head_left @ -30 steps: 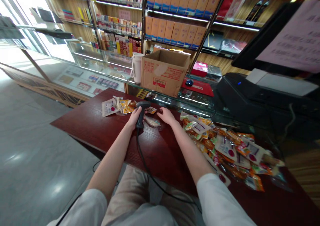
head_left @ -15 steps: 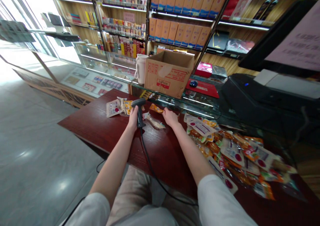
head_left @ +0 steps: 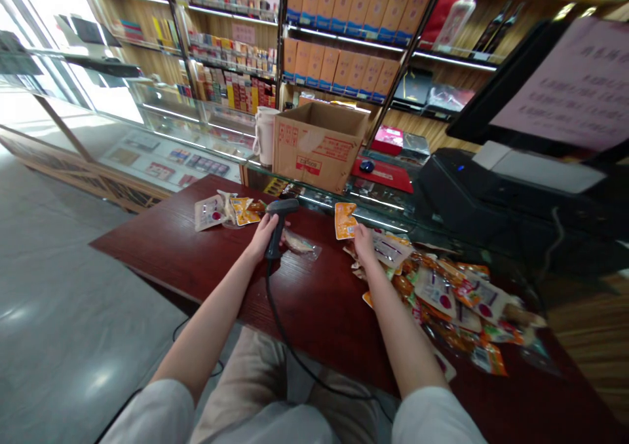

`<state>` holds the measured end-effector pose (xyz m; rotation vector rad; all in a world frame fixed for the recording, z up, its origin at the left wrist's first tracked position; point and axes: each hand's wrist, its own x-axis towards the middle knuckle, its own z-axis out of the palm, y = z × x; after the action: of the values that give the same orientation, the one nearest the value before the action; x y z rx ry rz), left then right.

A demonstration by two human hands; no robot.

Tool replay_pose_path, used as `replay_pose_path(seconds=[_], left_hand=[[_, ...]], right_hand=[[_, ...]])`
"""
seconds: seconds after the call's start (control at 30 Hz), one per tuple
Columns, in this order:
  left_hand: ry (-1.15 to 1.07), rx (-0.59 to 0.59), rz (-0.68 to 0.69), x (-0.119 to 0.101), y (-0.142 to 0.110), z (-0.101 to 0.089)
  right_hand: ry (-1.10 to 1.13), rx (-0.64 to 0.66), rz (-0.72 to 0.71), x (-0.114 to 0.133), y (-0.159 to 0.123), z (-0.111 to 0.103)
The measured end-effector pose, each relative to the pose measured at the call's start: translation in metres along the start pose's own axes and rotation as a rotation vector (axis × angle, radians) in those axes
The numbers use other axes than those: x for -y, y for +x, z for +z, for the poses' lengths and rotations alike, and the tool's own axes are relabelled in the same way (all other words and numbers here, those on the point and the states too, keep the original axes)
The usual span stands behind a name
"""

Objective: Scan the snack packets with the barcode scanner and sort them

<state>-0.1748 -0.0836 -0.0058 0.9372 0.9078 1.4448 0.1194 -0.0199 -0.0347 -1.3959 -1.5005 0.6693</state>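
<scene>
My left hand (head_left: 263,237) is wrapped round the handle of a black barcode scanner (head_left: 276,234), its head tilted to the right and its cable running down over the table edge. A clear snack packet (head_left: 301,245) lies flat just right of the scanner. My right hand (head_left: 364,243) pinches an orange snack packet (head_left: 345,221) by its lower edge, raised at the left end of a heap of packaged snacks (head_left: 437,287). At the far left of the table rest a white packet (head_left: 209,213) and an orange-yellow packet (head_left: 245,211).
An open cardboard box (head_left: 314,149) stands on the glass counter behind the dark red table (head_left: 162,247). Beside it are a white cup-shaped container (head_left: 266,136) and a red mat (head_left: 386,176) with a mouse. A monitor (head_left: 555,84) overhangs the right side.
My right hand has moved right with the orange packet, which is now lifted and turned broad side to view. The scanner has shifted slightly right relative to the table, and the whole view has swung right.
</scene>
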Motion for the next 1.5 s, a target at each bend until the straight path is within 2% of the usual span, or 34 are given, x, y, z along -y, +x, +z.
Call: replay_pose_path(seconds=[0.1,0.2,0.4,0.5,0.7,0.8,0.87,0.93,1.03,1.13,1.2,1.27,1.4,1.47,1.5], left_hand=[[-0.037,0.135,-0.071,0.004,-0.003,0.004],[-0.084,0.263,-0.154,0.006,-0.006,0.009],[-0.158,0.365,-0.226,0.008,-0.013,0.015],[-0.176,0.393,-0.239,0.01,-0.012,0.015],[-0.159,0.418,-0.255,0.022,-0.007,0.016],[-0.153,0.41,-0.249,0.025,-0.007,0.017],[-0.151,0.383,-0.237,0.023,-0.006,0.016],[-0.133,0.325,-0.213,0.019,-0.005,0.013],[-0.066,0.176,-0.145,0.012,0.0,0.006],[-0.024,-0.036,-0.09,0.006,0.006,-0.001],[-0.028,-0.171,-0.083,0.003,0.009,-0.004],[-0.049,-0.244,-0.08,0.002,0.011,-0.007],[-0.074,-0.264,-0.049,0.0,0.011,-0.009],[-0.073,-0.282,-0.025,-0.001,0.011,-0.01],[-0.077,-0.296,-0.013,-0.002,0.011,-0.011]], right_hand=[[0.069,-0.01,-0.004,-0.003,-0.007,0.004],[0.166,0.041,0.016,-0.003,-0.01,0.01],[0.378,0.145,0.086,0.003,-0.013,0.015],[0.32,0.155,0.06,0.005,-0.014,0.017],[0.059,0.2,0.071,0.007,-0.016,0.016],[0.032,0.204,0.046,0.008,-0.016,0.016],[0.029,0.204,0.013,0.009,-0.016,0.015],[-0.087,0.183,-0.006,0.014,-0.019,0.012],[-0.458,0.116,-0.014,0.027,-0.027,0.007],[-0.782,0.073,-0.133,0.042,-0.036,0.001],[-0.917,0.113,-0.232,0.049,-0.041,-0.001],[-1.009,0.211,-0.25,0.054,-0.045,-0.001],[-1.095,0.379,-0.078,0.064,-0.047,0.004],[-1.08,0.383,-0.045,0.074,-0.044,0.011],[-1.052,0.375,-0.073,0.08,-0.043,0.017]])
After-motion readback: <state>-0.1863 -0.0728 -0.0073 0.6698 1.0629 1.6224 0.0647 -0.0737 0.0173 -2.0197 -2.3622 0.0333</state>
